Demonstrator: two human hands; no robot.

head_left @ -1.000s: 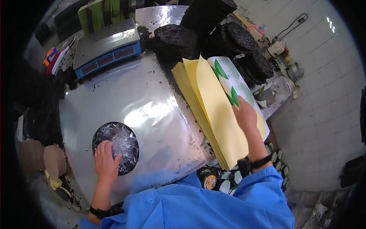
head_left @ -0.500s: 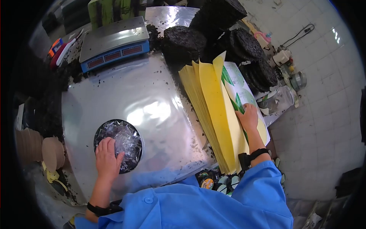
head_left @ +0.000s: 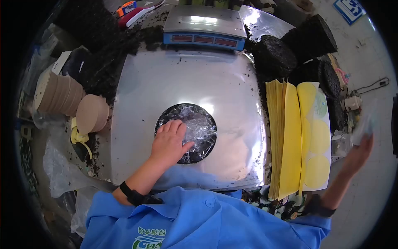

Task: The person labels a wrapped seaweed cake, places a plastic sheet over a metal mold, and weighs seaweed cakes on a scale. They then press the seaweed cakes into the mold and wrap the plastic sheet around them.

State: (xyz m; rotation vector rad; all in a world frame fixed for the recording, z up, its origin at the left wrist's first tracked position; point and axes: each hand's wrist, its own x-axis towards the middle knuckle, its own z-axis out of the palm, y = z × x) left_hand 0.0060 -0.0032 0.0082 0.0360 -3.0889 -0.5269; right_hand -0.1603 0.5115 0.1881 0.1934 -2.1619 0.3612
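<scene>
A round, dark seaweed-like cake wrapped in clear crinkled film (head_left: 201, 130) lies on the shiny metal sheet (head_left: 186, 79). My left hand (head_left: 169, 139) rests flat on its left side, fingers stretched out and thumb apart. Far to the right, my right hand (head_left: 360, 153) is raised beyond the sheets and smeared by motion. Its fingers seem closed on a pale thin sheet (head_left: 365, 124), too blurred to identify surely. Between my hands stands a fanned stack of yellow backing sheets (head_left: 292, 145). Its outermost sheet (head_left: 319, 137) shows pale yellow circles and one greenish round label near the top.
A blue weighing scale (head_left: 203, 37) stands at the back. Dark round cakes (head_left: 275, 56) are piled at the back right. Brown cardboard-like discs (head_left: 93, 114) and a yellow tape-like strip (head_left: 81, 139) lie on the left, near a red-handled tool (head_left: 137, 16).
My right hand has left the label sheet and swung right with a pale thin sheet. The outermost sheet now shows yellow circles instead of green print. My left hand stays on the wrapped cake; the view has turned.
</scene>
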